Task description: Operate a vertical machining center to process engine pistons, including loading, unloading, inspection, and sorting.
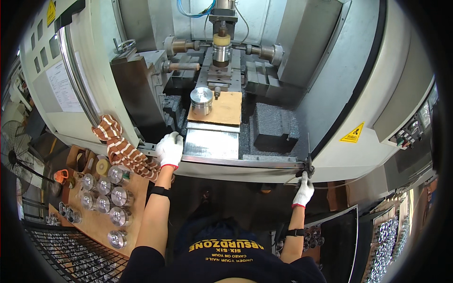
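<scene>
My left hand (170, 148), in a white glove, rests on the lower sill (245, 162) of an open machine enclosure, fingers curled over the edge. My right hand (303, 191), also gloved, grips a small black air-gun tool (308, 167) with a thin nozzle that hangs at the right end of the sill. Inside the machine, a shiny metal cylinder part (201, 100) stands on a brown board (224, 109). Behind it a second part (222, 47) sits clamped in the fixture under the spindle.
A striped brown-and-white rag (123, 148) hangs from the door handle bar (78, 75) at left. Several shiny metal parts (111, 198) stand on a wooden bench at lower left. A control panel (415, 129) is at right, and trays of parts (389, 236) at lower right.
</scene>
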The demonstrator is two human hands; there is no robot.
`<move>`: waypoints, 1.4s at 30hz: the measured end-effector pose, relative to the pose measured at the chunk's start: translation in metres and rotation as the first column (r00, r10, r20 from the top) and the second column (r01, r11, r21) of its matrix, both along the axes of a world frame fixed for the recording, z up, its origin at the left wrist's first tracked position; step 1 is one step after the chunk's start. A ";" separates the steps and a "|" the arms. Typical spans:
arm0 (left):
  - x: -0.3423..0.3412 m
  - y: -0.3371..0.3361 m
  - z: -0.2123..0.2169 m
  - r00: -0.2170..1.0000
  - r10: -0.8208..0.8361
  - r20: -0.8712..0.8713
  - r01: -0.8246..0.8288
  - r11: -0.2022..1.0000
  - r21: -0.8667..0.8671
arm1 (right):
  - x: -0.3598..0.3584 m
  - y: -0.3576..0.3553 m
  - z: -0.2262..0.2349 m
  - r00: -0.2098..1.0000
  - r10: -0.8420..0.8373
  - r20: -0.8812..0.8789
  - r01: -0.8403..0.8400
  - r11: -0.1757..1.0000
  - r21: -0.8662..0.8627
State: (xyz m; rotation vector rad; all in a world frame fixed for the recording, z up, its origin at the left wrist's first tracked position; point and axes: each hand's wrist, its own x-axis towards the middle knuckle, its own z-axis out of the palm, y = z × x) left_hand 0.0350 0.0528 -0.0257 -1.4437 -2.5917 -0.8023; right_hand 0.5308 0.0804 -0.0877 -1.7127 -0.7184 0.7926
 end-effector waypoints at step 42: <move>-0.051 -0.005 0.030 0.814 -0.143 0.563 0.038 0.980 0.194 | -0.194 0.124 0.109 0.369 0.667 0.647 -0.821 0.560 -0.108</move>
